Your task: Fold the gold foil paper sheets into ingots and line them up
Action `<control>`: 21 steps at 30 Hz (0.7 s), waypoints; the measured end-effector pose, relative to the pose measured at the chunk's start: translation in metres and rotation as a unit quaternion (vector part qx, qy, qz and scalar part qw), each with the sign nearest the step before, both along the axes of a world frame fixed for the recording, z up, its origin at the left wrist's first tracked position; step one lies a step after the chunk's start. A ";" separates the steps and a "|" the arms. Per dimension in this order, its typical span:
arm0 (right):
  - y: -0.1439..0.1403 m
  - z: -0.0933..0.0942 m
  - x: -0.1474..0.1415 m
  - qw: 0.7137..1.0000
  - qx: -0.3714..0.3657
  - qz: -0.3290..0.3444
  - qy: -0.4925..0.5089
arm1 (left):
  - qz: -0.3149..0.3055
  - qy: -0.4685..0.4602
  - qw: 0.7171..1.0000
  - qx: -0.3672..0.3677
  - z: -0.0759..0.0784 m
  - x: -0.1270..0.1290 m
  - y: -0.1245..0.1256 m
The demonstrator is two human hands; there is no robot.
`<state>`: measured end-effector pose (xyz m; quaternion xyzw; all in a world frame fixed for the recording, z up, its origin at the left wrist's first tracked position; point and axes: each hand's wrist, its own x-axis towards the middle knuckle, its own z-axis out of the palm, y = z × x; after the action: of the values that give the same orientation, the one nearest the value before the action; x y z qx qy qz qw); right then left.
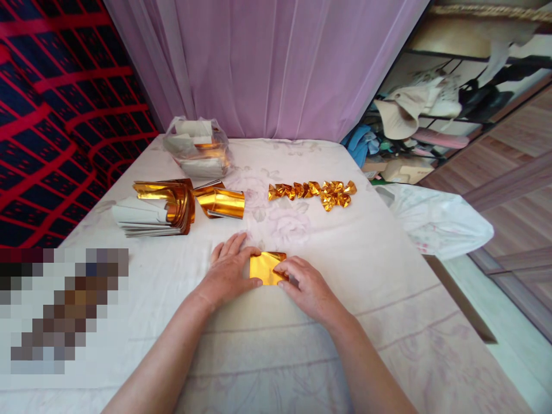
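A small sheet of shiny gold foil paper point(264, 271) lies on the table in front of me, its top right part looking folded over. My left hand point(230, 267) holds its left side with thumb and forefinger, the other fingers stretched out on the cloth. At the right edge, my right hand point(304, 283) pinches the paper with fingers and thumb. Beyond my hands, to the right, several twisted gold foil pieces point(293, 190) form a row and a small cluster point(336, 194). Farther left are a thick stack of gold-and-white foil sheets point(157, 210) and a few loose curled sheets point(222, 202).
A clear plastic bag point(196, 146) with more foil sheets stands at the table's back left. The table has a pale floral cloth point(276, 339). A purple curtain point(259, 69) hangs behind. On the right are a cluttered shelf point(431, 121) and a white plastic bag point(448, 221).
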<state>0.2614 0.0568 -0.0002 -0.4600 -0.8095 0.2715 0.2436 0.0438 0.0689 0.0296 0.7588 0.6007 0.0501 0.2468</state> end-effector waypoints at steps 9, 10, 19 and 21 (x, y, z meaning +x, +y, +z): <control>-0.001 0.001 0.000 1.000 0.004 -0.003 -0.001 | -0.047 -0.017 0.998 -0.022 -0.001 -0.014 0.004; -0.001 0.000 0.000 1.000 0.008 -0.006 0.001 | -0.046 -0.018 0.999 -0.021 -0.001 -0.014 0.004; -0.005 0.003 -0.003 0.997 0.043 0.015 -0.064 | -0.050 -0.016 0.998 -0.028 0.002 -0.014 0.003; -0.004 0.004 -0.001 0.997 0.043 0.015 -0.061 | -0.054 -0.017 0.998 -0.033 0.003 -0.015 0.003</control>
<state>0.2604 0.0526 0.0036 -0.4524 -0.8409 0.2113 0.2088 0.0285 0.0722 0.0325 0.7804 0.5561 0.0300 0.2842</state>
